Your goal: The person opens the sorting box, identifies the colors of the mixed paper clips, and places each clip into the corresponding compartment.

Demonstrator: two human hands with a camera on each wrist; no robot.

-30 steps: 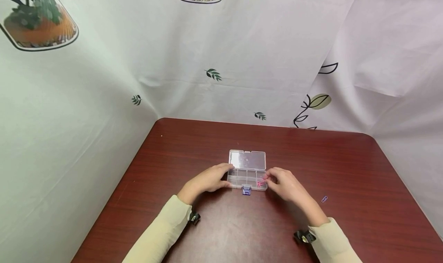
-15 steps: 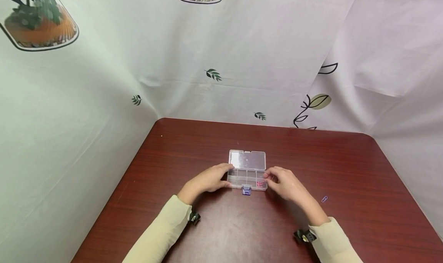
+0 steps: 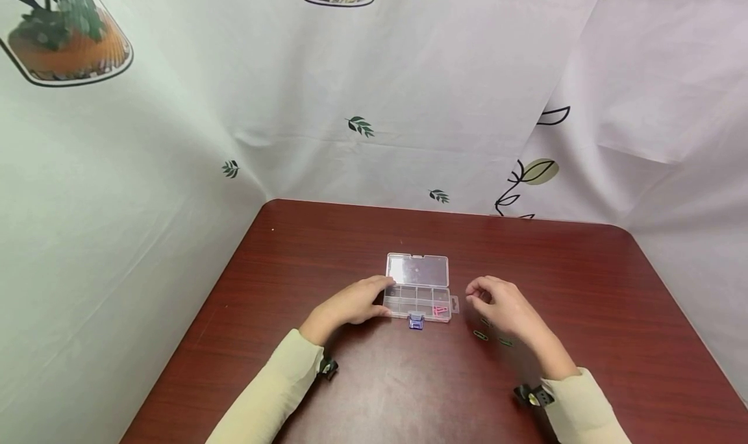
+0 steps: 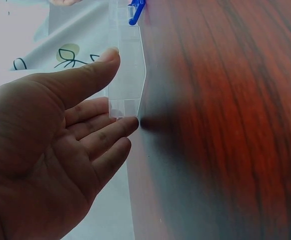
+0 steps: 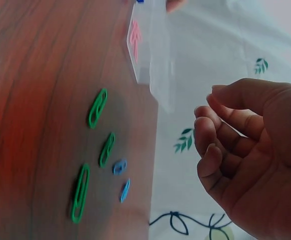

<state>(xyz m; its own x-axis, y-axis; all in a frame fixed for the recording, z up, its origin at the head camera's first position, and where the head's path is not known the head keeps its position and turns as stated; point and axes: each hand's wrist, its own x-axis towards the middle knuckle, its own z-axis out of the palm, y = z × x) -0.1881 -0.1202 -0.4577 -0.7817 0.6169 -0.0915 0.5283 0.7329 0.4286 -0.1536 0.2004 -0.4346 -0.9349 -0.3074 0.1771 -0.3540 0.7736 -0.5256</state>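
Note:
A clear plastic compartment box (image 3: 409, 293) lies on the table with its lid (image 3: 426, 272) folded back and a blue latch (image 3: 415, 322) at the front. My left hand (image 3: 350, 302) holds the box's left end, thumb at the front and fingers behind. Pink paper clips (image 3: 440, 311) lie in the front right compartment. To the right of the box, my right hand (image 3: 502, 306) hovers with loosely bent fingers; the right wrist view shows nothing between thumb and fingertips. Below it are several green paper clips (image 5: 97, 108) and blue paper clips (image 5: 119, 167) on the table.
The dark red wooden table (image 3: 327, 236) has white patterned cloth (image 3: 409, 158) hanging behind it and along both sides. A clear hanging tab (image 3: 455, 304) sticks out from the box's right end. Each wrist wears a black strap.
My right hand has moved from the box's right end out to the right, uncovering green paper clips and the tab. A purple paper clip on the right is now hidden. My left hand stays put.

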